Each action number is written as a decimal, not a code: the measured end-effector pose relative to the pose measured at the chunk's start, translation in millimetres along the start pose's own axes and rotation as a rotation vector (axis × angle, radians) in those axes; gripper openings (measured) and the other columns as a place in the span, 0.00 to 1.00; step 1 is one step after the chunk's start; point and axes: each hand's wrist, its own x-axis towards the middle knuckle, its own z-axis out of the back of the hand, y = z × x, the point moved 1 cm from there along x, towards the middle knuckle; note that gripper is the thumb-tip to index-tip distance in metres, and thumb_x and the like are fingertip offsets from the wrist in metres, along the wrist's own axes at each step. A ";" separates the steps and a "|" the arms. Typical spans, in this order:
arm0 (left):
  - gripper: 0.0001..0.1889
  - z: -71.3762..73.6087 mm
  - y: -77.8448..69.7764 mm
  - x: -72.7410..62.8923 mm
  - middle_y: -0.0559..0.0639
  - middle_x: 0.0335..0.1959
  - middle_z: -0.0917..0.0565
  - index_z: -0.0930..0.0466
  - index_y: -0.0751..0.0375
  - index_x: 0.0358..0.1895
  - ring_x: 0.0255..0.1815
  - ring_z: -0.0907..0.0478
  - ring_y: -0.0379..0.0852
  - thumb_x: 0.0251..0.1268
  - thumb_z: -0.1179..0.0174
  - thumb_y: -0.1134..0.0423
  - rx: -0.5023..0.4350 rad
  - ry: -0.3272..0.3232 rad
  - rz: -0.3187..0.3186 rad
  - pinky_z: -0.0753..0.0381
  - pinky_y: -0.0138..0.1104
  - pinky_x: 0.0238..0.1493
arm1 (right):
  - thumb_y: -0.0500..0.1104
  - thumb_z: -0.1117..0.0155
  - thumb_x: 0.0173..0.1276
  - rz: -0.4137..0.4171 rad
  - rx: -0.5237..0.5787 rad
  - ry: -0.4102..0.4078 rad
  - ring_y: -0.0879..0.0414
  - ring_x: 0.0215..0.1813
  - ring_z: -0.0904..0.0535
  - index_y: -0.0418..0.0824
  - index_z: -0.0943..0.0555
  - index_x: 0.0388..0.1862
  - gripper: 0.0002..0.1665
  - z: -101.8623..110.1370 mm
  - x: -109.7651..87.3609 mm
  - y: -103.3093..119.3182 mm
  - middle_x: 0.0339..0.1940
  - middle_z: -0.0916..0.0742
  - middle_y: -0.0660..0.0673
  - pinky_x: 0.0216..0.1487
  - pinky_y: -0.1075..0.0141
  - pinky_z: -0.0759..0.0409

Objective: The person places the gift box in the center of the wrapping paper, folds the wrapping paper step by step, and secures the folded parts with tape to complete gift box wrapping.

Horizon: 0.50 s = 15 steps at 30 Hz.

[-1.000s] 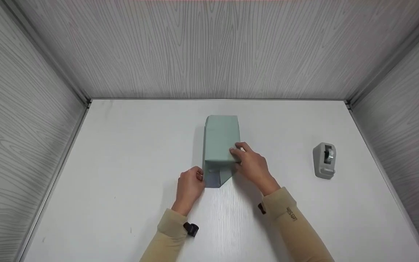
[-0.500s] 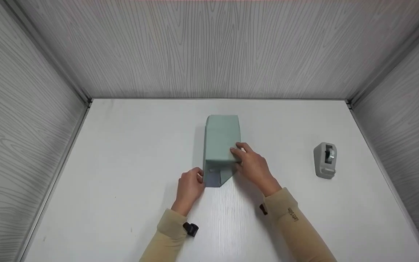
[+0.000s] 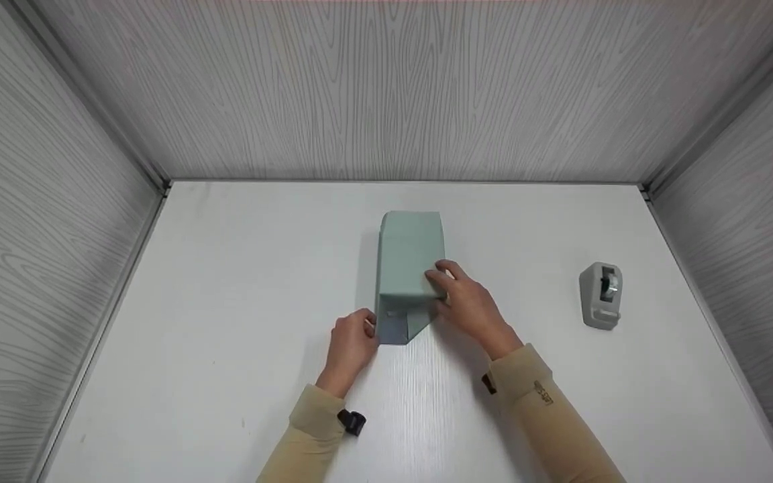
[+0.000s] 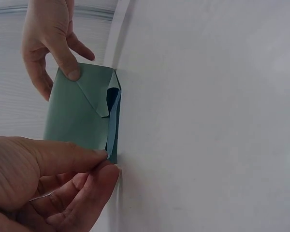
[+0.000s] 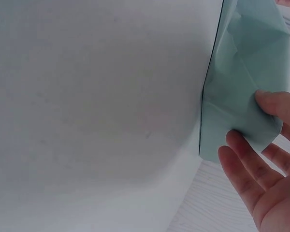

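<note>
A long box wrapped in pale green paper [image 3: 412, 255] lies on the white table, its near end facing me. At that end the paper stands folded into slanted flaps, with a bluish inner side [image 3: 394, 329] showing in the head view. My left hand [image 3: 349, 347] pinches the paper's lower left corner between thumb and fingers, clearest in the left wrist view, where a folded paper edge [image 4: 114, 121] gapes slightly. My right hand [image 3: 472, 310] grips the near right corner, thumb on the end face and fingers along the side and top. The box's contents are hidden by the paper.
A grey tape dispenser [image 3: 600, 295] with a roll in it stands on the right part of the table [image 3: 225, 282]. Grey wood-grain panels [image 3: 386, 94] enclose the table at the back and on both sides.
</note>
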 end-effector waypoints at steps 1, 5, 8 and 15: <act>0.09 0.0 0.1 0.1 0.48 0.22 0.19 0.18 0.66 0.37 0.24 0.23 0.43 0.53 0.35 0.78 -0.001 0.001 -0.003 0.23 0.39 0.27 | 0.35 0.25 0.59 0.000 0.000 0.000 0.49 0.51 0.18 0.44 0.23 0.64 0.34 0.0 0.0 -0.2 0.68 0.28 0.47 0.46 0.57 0.19; 0.06 0.0 0.5 1.0 0.47 0.22 0.19 0.17 0.66 0.35 0.24 0.23 0.43 0.53 0.34 0.74 0.001 -0.013 -0.023 0.22 0.39 0.28 | 0.35 0.25 0.58 0.008 0.002 -0.009 0.49 0.50 0.18 0.44 0.23 0.64 0.33 -0.5 0.0 -1.0 0.67 0.28 0.46 0.45 0.57 0.18; 0.03 0.3 1.1 2.4 0.48 0.23 0.18 0.16 0.66 0.33 0.25 0.21 0.43 0.54 0.35 0.72 0.005 -0.036 -0.053 0.21 0.39 0.29 | 0.35 0.25 0.59 0.007 0.004 -0.009 0.49 0.50 0.18 0.43 0.23 0.64 0.33 -1.1 0.6 -2.0 0.67 0.28 0.46 0.44 0.58 0.19; 0.04 -2.2 -0.9 6.2 0.48 0.23 0.18 0.17 0.62 0.28 0.24 0.23 0.42 0.57 0.37 0.73 0.037 -0.039 -0.104 0.22 0.37 0.29 | 0.36 0.26 0.59 -0.025 0.008 0.011 0.50 0.53 0.19 0.44 0.23 0.65 0.33 -2.2 1.4 -3.0 0.68 0.29 0.46 0.46 0.58 0.19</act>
